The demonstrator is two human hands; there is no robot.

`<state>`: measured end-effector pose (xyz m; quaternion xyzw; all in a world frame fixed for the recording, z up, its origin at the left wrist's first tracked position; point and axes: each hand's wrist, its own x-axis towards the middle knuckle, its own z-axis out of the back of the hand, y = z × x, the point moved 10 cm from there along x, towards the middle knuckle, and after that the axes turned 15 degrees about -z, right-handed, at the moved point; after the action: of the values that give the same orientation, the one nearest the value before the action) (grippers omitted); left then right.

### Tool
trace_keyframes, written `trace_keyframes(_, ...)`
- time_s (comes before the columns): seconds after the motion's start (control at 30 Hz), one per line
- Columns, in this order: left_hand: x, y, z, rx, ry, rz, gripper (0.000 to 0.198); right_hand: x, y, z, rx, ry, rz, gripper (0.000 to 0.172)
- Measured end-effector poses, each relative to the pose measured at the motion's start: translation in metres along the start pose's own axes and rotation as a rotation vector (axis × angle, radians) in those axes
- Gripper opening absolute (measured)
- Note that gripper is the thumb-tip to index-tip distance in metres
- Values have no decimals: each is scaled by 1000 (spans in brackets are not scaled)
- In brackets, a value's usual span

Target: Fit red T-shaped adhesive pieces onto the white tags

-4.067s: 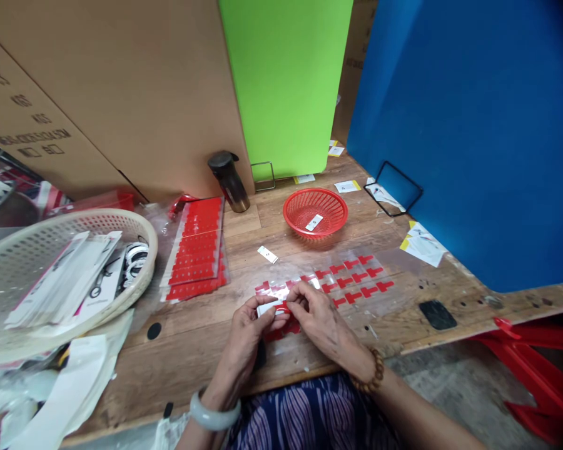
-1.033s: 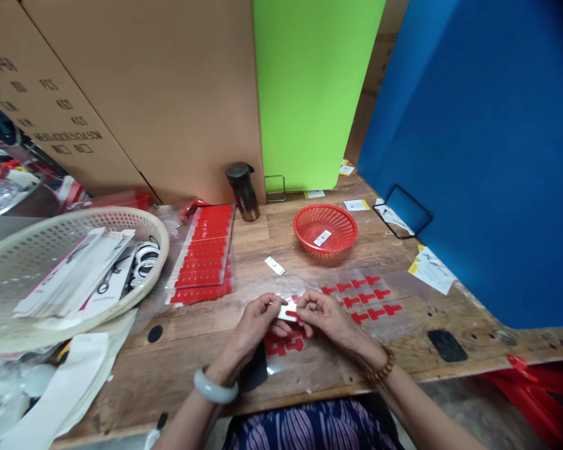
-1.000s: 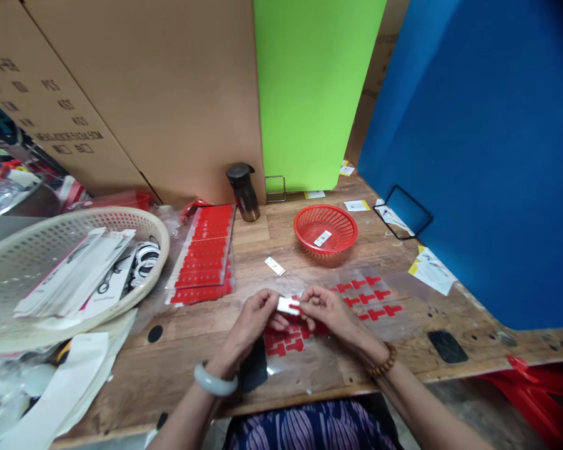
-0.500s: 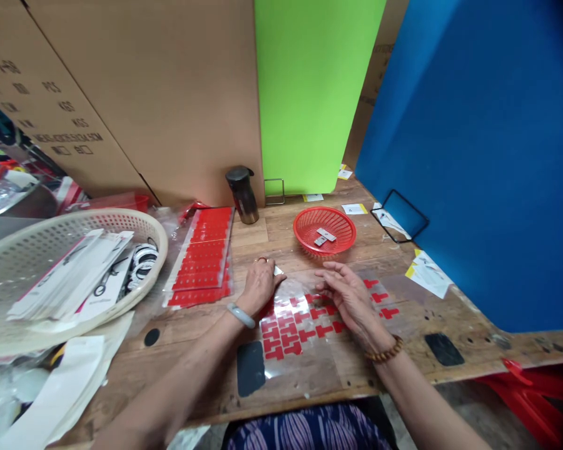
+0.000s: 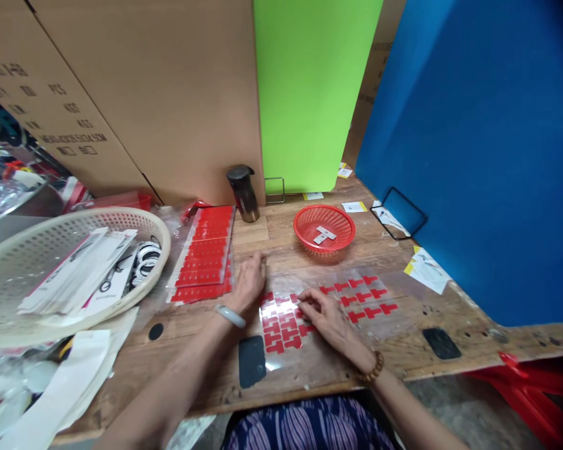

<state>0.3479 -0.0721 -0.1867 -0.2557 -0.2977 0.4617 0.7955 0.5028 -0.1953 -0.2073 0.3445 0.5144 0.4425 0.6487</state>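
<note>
A clear plastic sheet (image 5: 319, 362) with rows of red T-shaped stickers (image 5: 288, 328) lies flat on the table in front of me. Over the middle of this sheet is my right hand (image 5: 331, 322), its thumb and fingertips pinched together at a red sticker in an upper row. My left hand (image 5: 249, 279) rests by the sheet's upper left corner, fingers curled and pressed together; what they hold, if anything, is hidden. Beyond the hands stands a red plastic basket (image 5: 304, 240) with small light-grey rectangular pieces (image 5: 326, 232) inside.
Stacked red sticker sheets (image 5: 201, 250) lie left of my left hand, near a dark tumbler (image 5: 244, 194). A large cream basket (image 5: 157, 275) holds printed cards (image 5: 70, 269). At the right are a black wire stand (image 5: 425, 219), a blue panel (image 5: 488, 175) and loose cards (image 5: 426, 272).
My right hand has moved left and down onto the sticker sheet, its fingers now pinched. My left hand has drawn slightly left; the small white piece at its fingertips no longer shows.
</note>
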Motion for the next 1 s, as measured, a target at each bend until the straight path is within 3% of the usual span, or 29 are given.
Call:
trace_keyframes(0.1, -15, 19, 11, -191, -114, 159, 15, -9, 19, -6, -254, -69, 168, 12)
trace_keyframes(0.23, -51, 23, 3, -512, -201, 345, 22, -11, 27, -20, -419, -100, 262, 15)
trace_keyframes(0.4, -92, 7, -17, -825, -260, 494, 18, -6, 23, -31, -583, -160, 263, 17)
trace_keyframes(0.53, -108, 6, -36, -1095, -366, 639, 18, 4, 21, -33, -634, -155, 209, 13)
trace_keyframes(0.7, -109, 10, -44, -1095, -390, 639, 19, 8, 22, -31, -630, -137, 153, 13)
trace_keyframes(1.0, -101, 11, -45, -1043, -382, 551, 30, -8, 20, -30, -519, -245, 220, 20)
